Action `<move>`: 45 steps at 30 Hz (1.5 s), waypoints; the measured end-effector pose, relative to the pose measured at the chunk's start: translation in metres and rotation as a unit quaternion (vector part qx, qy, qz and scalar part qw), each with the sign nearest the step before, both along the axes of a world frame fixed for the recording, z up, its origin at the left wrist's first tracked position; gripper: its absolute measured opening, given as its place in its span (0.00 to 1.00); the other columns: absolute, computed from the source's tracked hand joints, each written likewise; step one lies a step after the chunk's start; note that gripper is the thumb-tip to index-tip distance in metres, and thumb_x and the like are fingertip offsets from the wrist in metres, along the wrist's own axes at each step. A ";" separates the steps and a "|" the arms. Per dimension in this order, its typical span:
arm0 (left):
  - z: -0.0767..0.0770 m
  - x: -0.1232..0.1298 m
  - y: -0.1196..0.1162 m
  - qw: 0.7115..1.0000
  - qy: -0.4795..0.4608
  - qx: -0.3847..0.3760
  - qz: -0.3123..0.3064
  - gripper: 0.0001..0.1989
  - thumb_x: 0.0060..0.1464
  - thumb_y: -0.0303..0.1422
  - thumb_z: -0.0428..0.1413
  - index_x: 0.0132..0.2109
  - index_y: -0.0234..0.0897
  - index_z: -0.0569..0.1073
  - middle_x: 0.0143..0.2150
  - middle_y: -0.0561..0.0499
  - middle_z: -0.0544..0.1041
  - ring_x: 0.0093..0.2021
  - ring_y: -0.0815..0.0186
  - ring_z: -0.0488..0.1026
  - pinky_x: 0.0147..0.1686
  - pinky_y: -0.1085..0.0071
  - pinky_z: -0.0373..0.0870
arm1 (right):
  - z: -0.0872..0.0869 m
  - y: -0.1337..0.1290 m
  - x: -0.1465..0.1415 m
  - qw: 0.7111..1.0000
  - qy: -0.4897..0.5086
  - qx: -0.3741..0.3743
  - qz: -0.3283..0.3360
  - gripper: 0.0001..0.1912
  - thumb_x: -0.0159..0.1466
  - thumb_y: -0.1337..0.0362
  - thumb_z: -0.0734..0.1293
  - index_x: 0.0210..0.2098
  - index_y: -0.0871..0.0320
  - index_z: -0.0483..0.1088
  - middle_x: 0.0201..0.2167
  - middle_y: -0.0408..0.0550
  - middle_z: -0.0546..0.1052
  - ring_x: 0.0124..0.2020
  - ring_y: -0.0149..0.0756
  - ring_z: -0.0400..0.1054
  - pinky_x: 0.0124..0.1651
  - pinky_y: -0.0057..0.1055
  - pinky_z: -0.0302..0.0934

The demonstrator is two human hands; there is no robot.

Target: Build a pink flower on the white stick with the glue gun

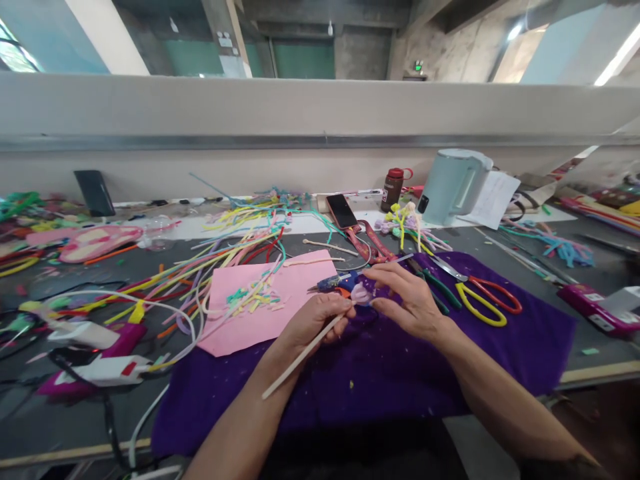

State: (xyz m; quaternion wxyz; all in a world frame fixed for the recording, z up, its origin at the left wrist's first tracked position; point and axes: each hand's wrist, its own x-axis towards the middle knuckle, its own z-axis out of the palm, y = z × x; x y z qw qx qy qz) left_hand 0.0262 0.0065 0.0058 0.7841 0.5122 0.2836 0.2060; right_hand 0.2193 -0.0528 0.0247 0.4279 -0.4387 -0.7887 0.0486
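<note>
My left hand [327,317] pinches a cream fuzzy stem [295,368], likely a pipe cleaner, which slants down over my wrist. At the stem's upper end is a small pale lavender flower shape [361,293]. Beside it is my right hand [407,297], its thumb and fingers apart around the flower's right side; whether they touch it is unclear. Just behind lies a blue glue gun [333,283] with an orange part, partly covered by my right fingers. Both hands are above a purple cloth [380,373].
Pink paper [295,287] at left holds fuzzy clippings. Dark green-handled pliers [440,290] and red-and-yellow scissors [483,300] lie at right. Behind are a phone [341,211], a brown bottle [393,190] and a pale blue kettle [453,187]. Power strips [600,310] and cables flank the cloth.
</note>
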 end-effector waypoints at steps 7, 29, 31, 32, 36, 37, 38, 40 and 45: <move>0.001 0.001 -0.001 0.999 0.031 0.008 -0.002 0.12 0.47 0.37 0.54 0.27 0.30 0.70 0.12 0.56 0.64 0.10 0.77 0.55 0.11 0.80 0.46 | 0.001 0.001 -0.003 0.997 -0.050 0.008 0.056 0.23 0.58 0.60 0.63 0.53 0.54 0.60 0.50 0.52 0.65 0.51 0.39 0.60 0.51 0.40 0.58; 0.002 0.000 -0.001 0.999 0.044 0.011 -0.003 0.12 0.47 0.38 0.53 0.27 0.30 0.70 0.12 0.56 0.64 0.10 0.78 0.54 0.11 0.80 0.46 | -0.004 0.003 -0.004 0.997 -0.047 0.016 0.059 0.19 0.57 0.59 0.64 0.48 0.56 0.64 0.47 0.53 0.67 0.48 0.38 0.63 0.48 0.37 0.61; 0.002 0.000 -0.001 0.999 0.050 0.012 -0.001 0.12 0.47 0.38 0.54 0.28 0.31 0.70 0.12 0.56 0.64 0.10 0.77 0.55 0.11 0.80 0.46 | -0.003 0.003 -0.005 0.997 -0.045 0.018 0.062 0.19 0.57 0.59 0.64 0.48 0.56 0.63 0.46 0.52 0.68 0.48 0.38 0.64 0.48 0.37 0.61; 0.002 0.000 -0.001 0.999 0.050 0.015 0.000 0.12 0.47 0.38 0.54 0.28 0.31 0.70 0.12 0.56 0.64 0.10 0.77 0.55 0.11 0.80 0.46 | -0.003 0.002 -0.005 0.997 -0.044 0.018 0.064 0.20 0.57 0.59 0.64 0.48 0.56 0.63 0.46 0.52 0.68 0.48 0.38 0.63 0.48 0.37 0.61; 0.001 0.000 -0.001 0.999 0.033 0.018 0.011 0.13 0.47 0.39 0.54 0.27 0.31 0.70 0.12 0.56 0.63 0.10 0.77 0.54 0.11 0.79 0.46 | -0.002 0.000 -0.005 0.999 0.002 0.026 0.030 0.27 0.55 0.59 0.65 0.54 0.55 0.58 0.51 0.53 0.64 0.47 0.40 0.64 0.45 0.37 0.62; 0.001 0.001 -0.001 0.999 0.023 0.012 0.021 0.13 0.46 0.40 0.54 0.28 0.31 0.70 0.12 0.57 0.63 0.10 0.77 0.54 0.11 0.79 0.46 | -0.002 0.000 -0.004 0.999 0.034 0.027 0.009 0.29 0.55 0.60 0.66 0.55 0.55 0.57 0.52 0.54 0.63 0.45 0.40 0.65 0.42 0.36 0.64; 0.001 0.001 -0.002 0.999 0.008 0.004 0.037 0.13 0.46 0.40 0.55 0.28 0.31 0.70 0.13 0.57 0.63 0.11 0.78 0.54 0.12 0.79 0.46 | -0.002 0.000 -0.004 0.997 0.070 0.028 -0.014 0.28 0.55 0.61 0.65 0.55 0.54 0.57 0.51 0.54 0.63 0.41 0.38 0.66 0.38 0.34 0.64; 0.004 0.000 -0.004 0.996 -0.033 -0.012 0.083 0.13 0.46 0.39 0.56 0.30 0.31 0.70 0.16 0.56 0.65 0.13 0.78 0.56 0.14 0.80 0.49 | -0.003 0.001 -0.002 0.989 0.132 0.023 -0.054 0.24 0.57 0.63 0.64 0.52 0.55 0.59 0.47 0.53 0.66 0.33 0.33 0.67 0.31 0.31 0.64; 0.011 -0.001 -0.009 0.977 -0.132 0.014 0.164 0.11 0.47 0.38 0.56 0.30 0.33 0.71 0.28 0.51 0.70 0.27 0.72 0.66 0.22 0.79 0.59 | -0.012 0.005 -0.007 0.987 0.139 -0.060 -0.048 0.08 0.58 0.64 0.63 0.36 0.57 0.70 0.27 0.44 0.72 0.25 0.30 0.65 0.28 0.27 0.60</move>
